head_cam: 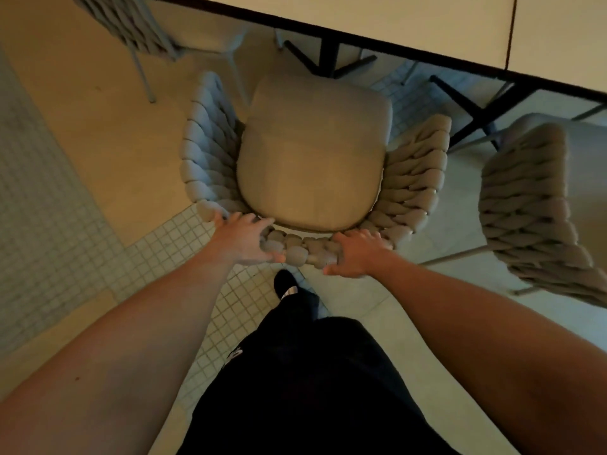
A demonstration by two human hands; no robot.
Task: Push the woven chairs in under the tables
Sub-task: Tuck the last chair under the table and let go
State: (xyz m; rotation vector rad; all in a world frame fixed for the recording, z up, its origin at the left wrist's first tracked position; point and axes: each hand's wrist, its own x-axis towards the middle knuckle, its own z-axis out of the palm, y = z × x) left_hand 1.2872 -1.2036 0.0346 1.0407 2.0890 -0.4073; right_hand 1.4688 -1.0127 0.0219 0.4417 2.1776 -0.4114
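left hand (244, 239): sits on the back rim of the woven chair (315, 178) at lower centre of the frame, fingers curled over the top of the thick braided rope, thumb tucked under the near side, so it's closed round the rim.
right hand (354, 252): same deal just to the right, wrapped onto the same rim with fingers over the top and thumb pointing toward the other hand. The two hands are near each other, with a few braids showing between them.
woven chair: middle of the frame, seen from straight above, chunky grey-beige weave curving round back and both sides.
seat cushion (315, 152): plain, tan, rounded, filling the seat.
table (427, 21): pale top with a dark edge running across the upper right; the cushion's front edge sits close to it but not under it.
table base (328, 57): black legs just past the cushion's front.
other chairs: one more woven one at right (532, 211), another at upper left (131, 24).
floor (59, 224): small square tiles lower left, smoother slabs elsewhere.
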